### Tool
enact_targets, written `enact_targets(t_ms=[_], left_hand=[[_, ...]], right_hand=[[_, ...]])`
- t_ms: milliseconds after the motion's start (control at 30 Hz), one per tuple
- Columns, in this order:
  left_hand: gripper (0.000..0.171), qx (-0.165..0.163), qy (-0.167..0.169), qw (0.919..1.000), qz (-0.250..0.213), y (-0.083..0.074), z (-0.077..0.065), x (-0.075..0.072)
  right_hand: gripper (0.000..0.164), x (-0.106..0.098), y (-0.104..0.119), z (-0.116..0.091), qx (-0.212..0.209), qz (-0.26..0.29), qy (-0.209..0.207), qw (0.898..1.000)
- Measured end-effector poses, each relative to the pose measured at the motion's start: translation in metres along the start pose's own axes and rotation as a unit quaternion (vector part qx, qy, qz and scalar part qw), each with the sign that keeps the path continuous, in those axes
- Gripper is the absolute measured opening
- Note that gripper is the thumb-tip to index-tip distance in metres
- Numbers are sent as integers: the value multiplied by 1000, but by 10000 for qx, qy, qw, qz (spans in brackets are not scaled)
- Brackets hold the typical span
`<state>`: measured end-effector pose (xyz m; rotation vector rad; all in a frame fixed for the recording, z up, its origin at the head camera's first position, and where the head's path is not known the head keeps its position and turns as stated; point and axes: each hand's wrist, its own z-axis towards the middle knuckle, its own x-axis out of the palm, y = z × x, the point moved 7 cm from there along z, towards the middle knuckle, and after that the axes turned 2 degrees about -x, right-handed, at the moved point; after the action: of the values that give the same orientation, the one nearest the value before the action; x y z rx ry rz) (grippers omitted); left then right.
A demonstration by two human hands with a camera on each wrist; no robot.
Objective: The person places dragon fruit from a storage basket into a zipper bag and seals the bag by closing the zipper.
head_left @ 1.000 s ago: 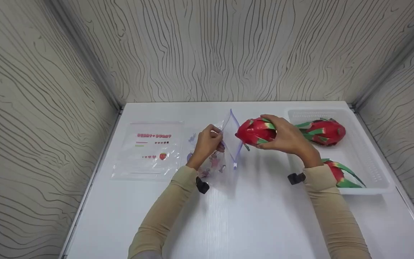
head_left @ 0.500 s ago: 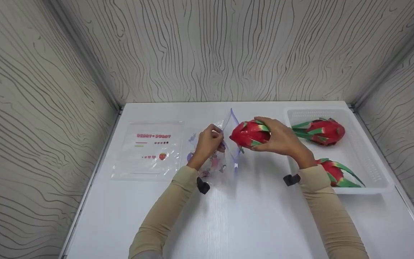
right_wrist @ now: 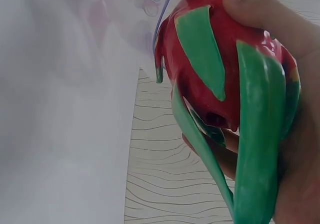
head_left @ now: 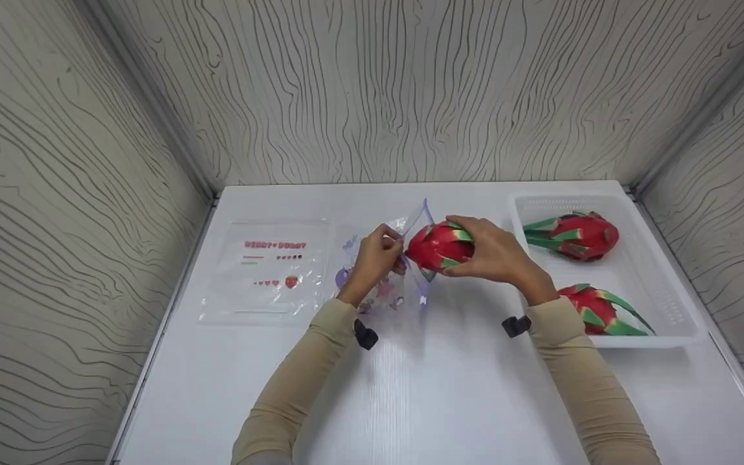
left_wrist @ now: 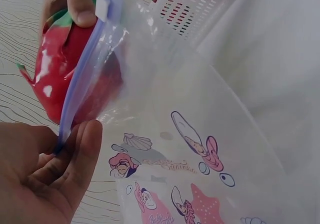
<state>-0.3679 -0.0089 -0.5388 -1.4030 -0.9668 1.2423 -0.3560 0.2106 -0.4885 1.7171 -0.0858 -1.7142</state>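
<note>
My left hand (head_left: 378, 259) pinches the purple-edged mouth of a clear zip bag (left_wrist: 190, 109) printed with pink and purple cartoon figures. The bag's mouth gapes toward the right, and a white slider (left_wrist: 102, 7) sits on its edge in the left wrist view. My right hand (head_left: 491, 253) grips a red dragon fruit (head_left: 438, 248) with green scales, fingers and thumb round its leafy end. The fruit's tip is right at the bag's mouth; in the left wrist view part of it shows through the clear plastic. Long green leaves (right_wrist: 260, 129) hang toward my right palm.
A white plastic basket (head_left: 675, 284) on the right holds a dragon fruit (head_left: 584, 236) at the back and another (head_left: 595, 310) at the front. Flat on the left of the white table (head_left: 449, 387) lies a second clear bag (head_left: 268, 297). Wood-patterned walls (head_left: 372, 90) surround the table.
My right hand has carried the dragon fruit leftward and slightly nearer me, from beside the bag's mouth into it. The left hand keeps its pinch on the edge, nearly still.
</note>
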Motion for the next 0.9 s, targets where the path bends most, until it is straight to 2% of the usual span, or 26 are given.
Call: enact_targets(t_ms=[433,800,900], left_hand=[[10,-20,71,10000,59,-1,-1,1],[12,298,16,9993,-232,-6,2,2],[10,334,-28,9993,-184,-5,4,2]], right_hand=[[103,9,0,0,39,-285,156,9995],[104,21,5,-1,11,-630,314,9975],[104,25,6,-1,31,-710,373,9968]])
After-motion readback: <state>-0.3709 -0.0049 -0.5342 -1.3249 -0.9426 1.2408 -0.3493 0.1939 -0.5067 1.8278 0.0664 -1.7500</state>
